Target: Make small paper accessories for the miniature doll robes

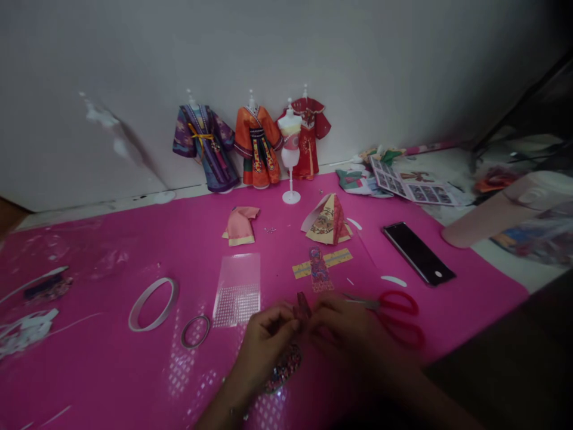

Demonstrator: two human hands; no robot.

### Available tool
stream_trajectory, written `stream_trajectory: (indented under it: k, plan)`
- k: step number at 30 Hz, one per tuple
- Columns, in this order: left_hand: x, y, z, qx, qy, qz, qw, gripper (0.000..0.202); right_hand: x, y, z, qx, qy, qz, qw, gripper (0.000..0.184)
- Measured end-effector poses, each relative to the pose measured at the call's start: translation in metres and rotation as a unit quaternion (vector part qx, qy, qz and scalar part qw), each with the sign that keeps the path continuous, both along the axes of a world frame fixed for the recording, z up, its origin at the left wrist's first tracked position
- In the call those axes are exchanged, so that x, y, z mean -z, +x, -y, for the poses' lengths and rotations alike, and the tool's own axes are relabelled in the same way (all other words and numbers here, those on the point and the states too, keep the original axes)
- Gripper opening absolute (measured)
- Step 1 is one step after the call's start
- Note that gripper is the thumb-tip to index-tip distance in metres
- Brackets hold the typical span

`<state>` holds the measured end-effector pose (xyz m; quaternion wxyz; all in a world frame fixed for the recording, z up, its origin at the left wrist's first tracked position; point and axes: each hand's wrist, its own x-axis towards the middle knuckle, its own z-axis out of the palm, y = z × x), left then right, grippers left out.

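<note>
Low over the pink mat, my left hand (271, 337) and my right hand (338, 322) are close together, fingers pinched. Between them is a small dark red strip (303, 303), apparently cloth or paper, with its upper end sticking out. Both hands seem to grip it, though their fingers cover its lower part. Under my left hand lies a heap of small shiny multicoloured pieces (285, 367), partly hidden. Just beyond my fingers is a patterned doll-clothes piece (320, 269) across a yellow band (341, 257). Red-handled scissors (400, 303) lie beside my right hand.
Dressed doll stands, including an orange robe (258, 146), lean along the wall behind a white mannequin (291, 156). A pink top (242, 226), a skirt (330, 221), a rhinestone sheet (237, 292) and tape rolls (153, 304) surround the hands. A phone (418, 254) and bottle (505, 209) stand right.
</note>
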<state>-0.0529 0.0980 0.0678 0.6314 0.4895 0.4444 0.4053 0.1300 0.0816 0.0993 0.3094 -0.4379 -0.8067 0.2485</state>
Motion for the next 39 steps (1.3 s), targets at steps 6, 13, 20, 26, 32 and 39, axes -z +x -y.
stream_trajectory:
  k: [6, 13, 20, 26, 32, 39]
  plan:
    - [0.010, -0.005, -0.005, -0.086, -0.013, -0.040, 0.995, 0.022, -0.003, 0.002, 0.010, -0.059, 0.020, 0.012, 0.998, 0.013]
    - [0.007, -0.012, -0.017, -0.093, 0.103, -0.178, 0.974, 0.022, -0.003, 0.018, 0.026, -0.101, -0.066, -0.099, 0.988, 0.019]
    - [0.008, -0.022, -0.031, -0.046, 0.245, -0.388, 0.887, 0.018, 0.012, 0.036, 0.020, -0.008, -0.094, -0.101, 0.990, 0.021]
    - [0.007, -0.024, -0.025, -0.014, 0.329, -0.448, 0.831, 0.021, 0.024, 0.036, -0.005, 0.025, -0.126, -0.092, 0.987, 0.018]
    - [0.007, -0.016, -0.015, 0.146, 0.410, -0.405, 0.804, 0.019, 0.034, 0.031, -0.023, 0.049, -0.176, -0.096, 0.979, 0.016]
    - [0.010, -0.019, -0.019, 0.116, 0.413, -0.430, 0.794, 0.027, 0.036, 0.026, -0.029, 0.047, -0.214, -0.124, 0.968, 0.010]
